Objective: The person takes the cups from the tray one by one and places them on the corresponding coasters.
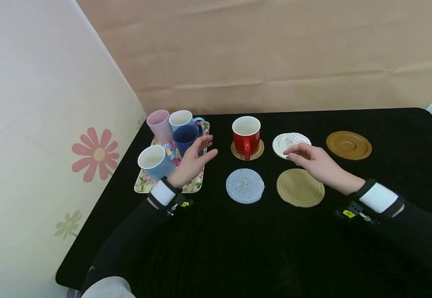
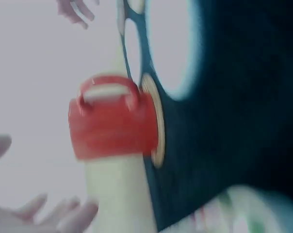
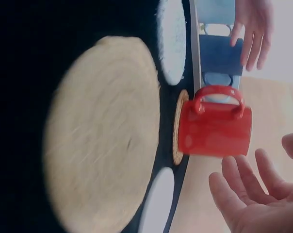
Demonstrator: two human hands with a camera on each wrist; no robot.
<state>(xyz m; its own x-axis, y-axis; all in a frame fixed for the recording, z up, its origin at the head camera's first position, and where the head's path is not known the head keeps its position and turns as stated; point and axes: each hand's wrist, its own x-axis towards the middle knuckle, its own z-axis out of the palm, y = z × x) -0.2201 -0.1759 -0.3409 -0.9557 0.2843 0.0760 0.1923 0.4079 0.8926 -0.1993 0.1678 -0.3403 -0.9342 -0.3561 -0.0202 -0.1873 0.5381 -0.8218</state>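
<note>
On the black table (image 1: 387, 174), a tray (image 1: 197, 184) at the left carries four mugs. The dark blue mug (image 1: 185, 137) stands just beyond the left hand (image 1: 195, 159), which is open and holds nothing. The right hand (image 1: 312, 162), relaxed and empty, hovers over the white coaster (image 1: 288, 142), farther off.

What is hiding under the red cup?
A round woven coaster sits under the red cup; only its rim peeks out. Its middle is covered by the cup.
</note>
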